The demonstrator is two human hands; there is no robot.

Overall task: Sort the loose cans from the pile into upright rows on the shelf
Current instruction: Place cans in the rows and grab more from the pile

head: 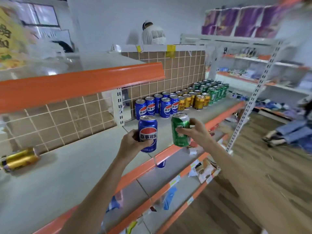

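Observation:
My left hand [130,142] grips a blue Pepsi can [148,130] upright, above the grey shelf [70,169]. My right hand [195,132] holds a green can [179,130], tilted slightly, just to the right of the blue one. Behind them, upright rows stand against the tiled back wall: blue cans [157,105], then gold cans [192,98], then green cans [213,90] farthest right. A single gold can [19,159] lies on its side at the shelf's far left.
An orange-edged upper shelf [81,83] overhangs the left part. Lower orange-edged shelves [168,181] hold a blue can and scattered packets. A white shelving unit [253,68] stands at right, a person [153,33] behind the divider, another person's legs [287,132] on the wooden floor.

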